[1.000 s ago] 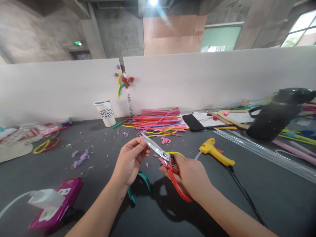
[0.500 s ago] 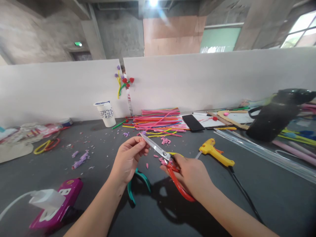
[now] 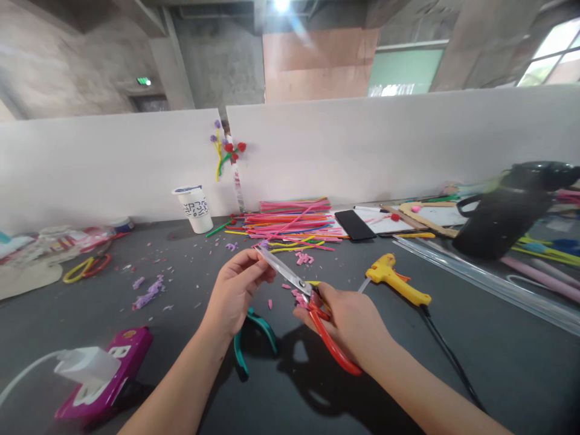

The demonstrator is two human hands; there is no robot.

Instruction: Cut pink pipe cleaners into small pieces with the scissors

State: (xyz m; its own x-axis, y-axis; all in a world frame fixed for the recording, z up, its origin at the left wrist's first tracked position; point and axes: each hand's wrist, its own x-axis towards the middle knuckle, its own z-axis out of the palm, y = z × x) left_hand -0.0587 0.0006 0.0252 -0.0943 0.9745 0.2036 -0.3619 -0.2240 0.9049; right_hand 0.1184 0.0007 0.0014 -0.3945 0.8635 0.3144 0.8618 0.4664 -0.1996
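Note:
My right hand is wrapped round the red handles of a pair of scissors, whose blades point up and to the left. The blade tips reach the fingertips of my left hand. That hand is pinched, thumb against forefinger; a trace of pink shows there, too small to name. Below the blades lie cut pink bits on the dark table. Green-handled pliers rest beneath my left wrist, their jaws hidden by it.
Beyond my hands lies a pile of pink and red craft stems, beside a black phone. A yellow glue gun is to the right, near a dark jug. At left are a paper cup, purple scraps and a magenta power strip.
The scissor blades have closed together somewhat at my left fingertips, and the handles have shifted slightly down and right. My left hand has barely moved.

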